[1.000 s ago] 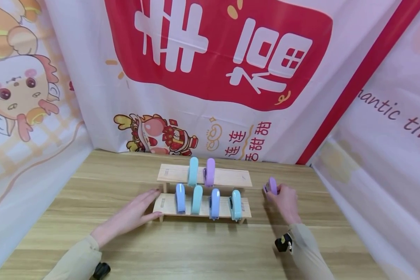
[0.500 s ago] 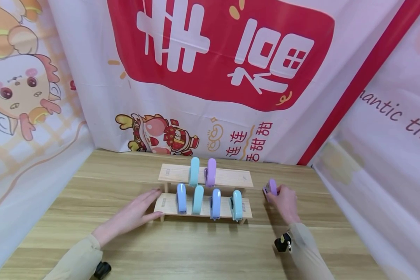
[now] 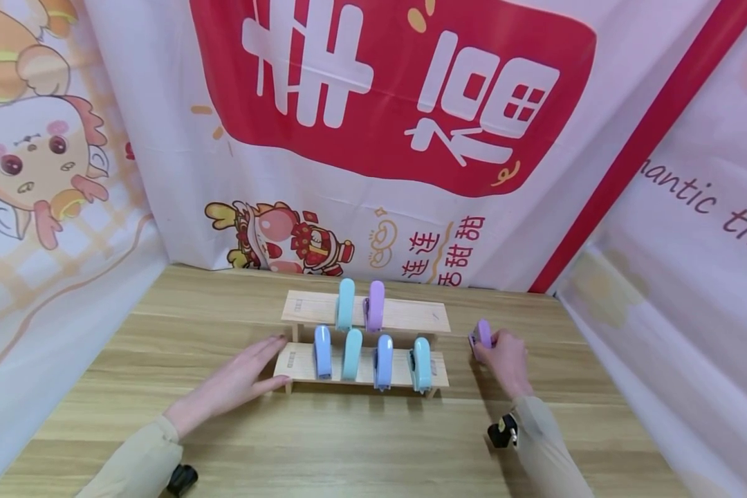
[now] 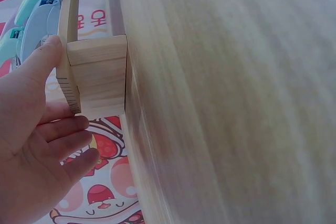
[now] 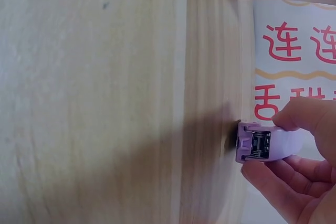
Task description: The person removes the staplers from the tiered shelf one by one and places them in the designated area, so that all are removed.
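Observation:
At the right of the two-step wooden rack, my right hand (image 3: pixel 509 358) pinches a purple stapler (image 3: pixel 482 333) between thumb and fingers. In the right wrist view the stapler's (image 5: pixel 257 142) dark open end faces the camera, close to the wooden table. My left hand (image 3: pixel 245 370) rests against the left end of the lower shelf (image 3: pixel 290 362), fingers fairly straight. The left wrist view has its thumb at the board edge (image 4: pixel 67 72). On the lower shelf stand blue (image 3: pixel 323 353) and teal (image 3: pixel 351 355) staplers, then blue (image 3: pixel 382 362) and teal (image 3: pixel 420 364) ones.
The upper shelf (image 3: pixel 411 312) carries a teal stapler (image 3: pixel 345 304) and a purple stapler (image 3: pixel 375 306). Printed cloth (image 3: pixel 324 159) hangs behind the wooden table (image 3: pixel 324 443) and along both sides. Each wrist wears a small black device (image 3: pixel 503 431).

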Demonstrator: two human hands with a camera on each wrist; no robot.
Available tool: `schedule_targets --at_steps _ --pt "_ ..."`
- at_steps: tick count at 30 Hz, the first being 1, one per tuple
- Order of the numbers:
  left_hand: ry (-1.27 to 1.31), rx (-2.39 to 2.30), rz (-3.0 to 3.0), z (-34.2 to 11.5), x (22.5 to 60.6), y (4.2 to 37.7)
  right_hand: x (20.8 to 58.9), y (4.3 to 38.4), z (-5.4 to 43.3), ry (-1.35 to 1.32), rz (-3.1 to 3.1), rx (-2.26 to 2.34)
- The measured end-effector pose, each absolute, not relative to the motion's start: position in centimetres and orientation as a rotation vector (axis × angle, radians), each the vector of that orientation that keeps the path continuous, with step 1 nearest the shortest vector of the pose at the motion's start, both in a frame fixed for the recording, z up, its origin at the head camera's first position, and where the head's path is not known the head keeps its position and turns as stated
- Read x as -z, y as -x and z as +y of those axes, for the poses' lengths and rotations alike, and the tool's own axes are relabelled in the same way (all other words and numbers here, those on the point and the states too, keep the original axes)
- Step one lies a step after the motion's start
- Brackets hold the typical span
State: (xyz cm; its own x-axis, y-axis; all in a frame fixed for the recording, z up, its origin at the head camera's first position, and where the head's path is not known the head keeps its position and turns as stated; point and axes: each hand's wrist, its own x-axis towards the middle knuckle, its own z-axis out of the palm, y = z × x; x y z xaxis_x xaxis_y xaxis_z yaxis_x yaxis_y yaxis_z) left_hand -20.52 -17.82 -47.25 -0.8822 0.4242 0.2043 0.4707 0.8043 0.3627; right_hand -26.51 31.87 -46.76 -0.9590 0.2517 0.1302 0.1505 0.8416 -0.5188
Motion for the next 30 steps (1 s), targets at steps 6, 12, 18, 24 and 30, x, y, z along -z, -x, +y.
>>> schedule_targets --at_steps 6,12,18,24,30 --pt "0.711 0.63 -2.891 -17.8 47.1 20.4 46.8 26.5 31.9 0.338 -2.842 -0.812" --pt "0.718 0.639 -2.881 -17.8 47.1 20.4 46.9 26.4 32.0 0.352 -2.854 -0.811" --pt "0.727 0.639 -2.867 -17.8 47.2 20.4 46.9 26.4 31.9 0.356 -2.871 -0.806" --pt "0.73 0.643 -2.861 -17.8 47.2 20.4 45.9 25.9 31.6 0.329 -2.891 -0.773" --pt "0.733 0.65 -2.862 -17.8 47.1 20.5 44.3 25.2 31.4 0.254 -2.836 -0.716"
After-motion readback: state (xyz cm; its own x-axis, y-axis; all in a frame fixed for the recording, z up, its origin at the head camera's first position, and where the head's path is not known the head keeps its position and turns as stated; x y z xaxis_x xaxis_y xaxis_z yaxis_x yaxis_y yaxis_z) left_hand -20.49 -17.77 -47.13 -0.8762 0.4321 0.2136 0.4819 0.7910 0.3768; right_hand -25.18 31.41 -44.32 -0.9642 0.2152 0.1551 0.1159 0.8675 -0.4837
